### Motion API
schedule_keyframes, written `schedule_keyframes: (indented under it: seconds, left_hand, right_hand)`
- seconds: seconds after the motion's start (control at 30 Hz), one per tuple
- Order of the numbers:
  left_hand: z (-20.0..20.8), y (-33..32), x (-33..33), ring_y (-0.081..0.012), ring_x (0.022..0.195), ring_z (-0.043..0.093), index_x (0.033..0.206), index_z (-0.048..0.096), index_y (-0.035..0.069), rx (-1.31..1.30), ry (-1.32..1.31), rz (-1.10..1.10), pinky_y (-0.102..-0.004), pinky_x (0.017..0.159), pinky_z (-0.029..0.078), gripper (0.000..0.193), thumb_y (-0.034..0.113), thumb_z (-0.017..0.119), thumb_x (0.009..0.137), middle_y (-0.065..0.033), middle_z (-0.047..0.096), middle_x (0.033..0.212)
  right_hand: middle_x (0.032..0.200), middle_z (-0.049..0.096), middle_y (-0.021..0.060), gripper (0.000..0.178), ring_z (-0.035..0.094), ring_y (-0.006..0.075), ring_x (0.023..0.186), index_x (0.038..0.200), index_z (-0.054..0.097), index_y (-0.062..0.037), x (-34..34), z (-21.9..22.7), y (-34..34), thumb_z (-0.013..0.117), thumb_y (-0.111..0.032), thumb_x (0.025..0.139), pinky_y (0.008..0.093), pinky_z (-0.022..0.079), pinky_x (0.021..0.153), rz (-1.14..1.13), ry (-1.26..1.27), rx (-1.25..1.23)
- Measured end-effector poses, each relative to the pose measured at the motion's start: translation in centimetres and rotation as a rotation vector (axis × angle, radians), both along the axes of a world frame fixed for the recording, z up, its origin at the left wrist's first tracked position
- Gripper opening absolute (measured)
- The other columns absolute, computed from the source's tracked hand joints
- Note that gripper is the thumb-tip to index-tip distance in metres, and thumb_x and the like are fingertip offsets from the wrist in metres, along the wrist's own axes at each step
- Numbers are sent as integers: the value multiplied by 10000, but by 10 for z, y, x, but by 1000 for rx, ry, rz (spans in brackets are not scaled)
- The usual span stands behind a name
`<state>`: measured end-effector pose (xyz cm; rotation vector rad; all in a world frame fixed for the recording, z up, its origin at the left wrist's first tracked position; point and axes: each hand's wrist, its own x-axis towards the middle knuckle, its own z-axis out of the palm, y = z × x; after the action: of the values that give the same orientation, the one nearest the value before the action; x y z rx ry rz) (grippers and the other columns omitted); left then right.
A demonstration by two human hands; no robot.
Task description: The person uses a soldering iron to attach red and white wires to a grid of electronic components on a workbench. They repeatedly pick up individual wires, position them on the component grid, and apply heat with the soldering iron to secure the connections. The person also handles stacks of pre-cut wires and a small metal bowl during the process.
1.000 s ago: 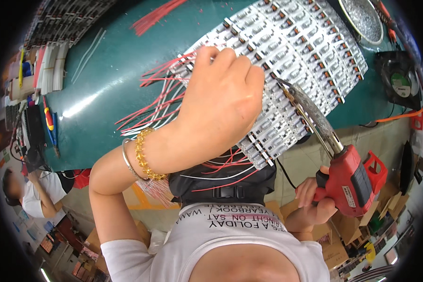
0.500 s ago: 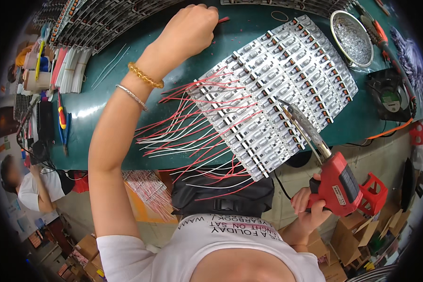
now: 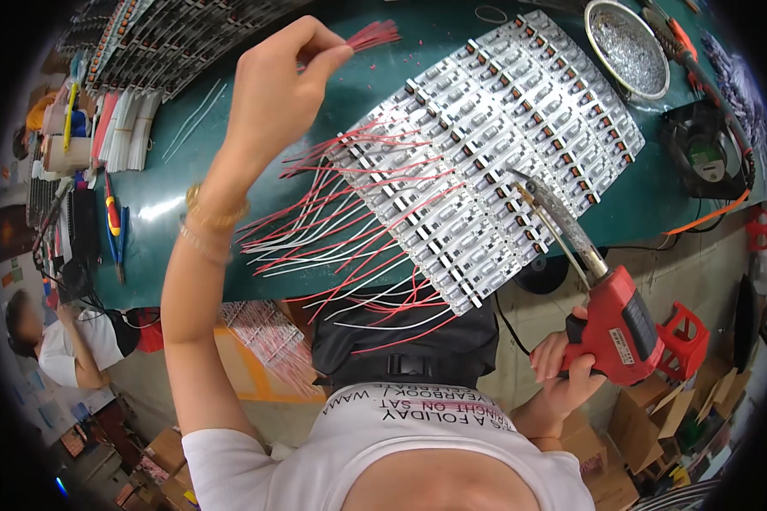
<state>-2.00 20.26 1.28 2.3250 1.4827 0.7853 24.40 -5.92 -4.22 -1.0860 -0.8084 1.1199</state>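
My left hand (image 3: 281, 89) is raised over the far left of the bench, thumb and forefinger pinched together at the near end of a bunch of short red wires (image 3: 375, 35). What sits between those fingertips is too small to make out. At the lower right my right hand (image 3: 567, 375) wraps the handle of a red soldering gun (image 3: 619, 328). Its long metal tip points up and left, over a panel of silvery circuit boards (image 3: 486, 162) with rows of small parts. Red and white wires (image 3: 341, 226) fan out from the panel's left side.
A metal bowl of shiny scraps (image 3: 626, 51) and a black fan-like device (image 3: 706, 157) stand at the right. More board panels (image 3: 175, 43), wire bundles (image 3: 132, 128) and a red-yellow screwdriver (image 3: 112, 209) are at the left. Another person (image 3: 68, 341) sits at the far left.
My left hand has drawn back left and nearer, its fingers turning into a visible pinch and uncovering the red wire bunch. My right hand keeps the soldering gun in nearly the same place.
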Motion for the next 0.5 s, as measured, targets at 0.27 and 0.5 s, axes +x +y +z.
schedule_keyframes:
  seconds: [0.27, 0.5]
  left_hand:
    - [-12, -108, 48, -235, 811, 521, 758, 564, 52, 5, 60, -210, -340, 774, 354, 132, -3, 669, 699, -63, 578, 846]
    - [-25, -113, 52, -217, 814, 509, 753, 559, 65, -30, 70, -184, -335, 778, 332, 143, 15, 678, 691, -54, 580, 880]
  right_hand:
    - [468, 403, -10, 791, 393, 97, 356, 1222, 351, 94, 3, 2, -16, 496, -581, 836, 228, 370, 398, -76, -75, -77]
    - [467, 428, -12, 872, 407, 100, 370, 1233, 344, 82, 13, -2, -23, 476, -660, 795, 230, 373, 420, 75, -93, -91]
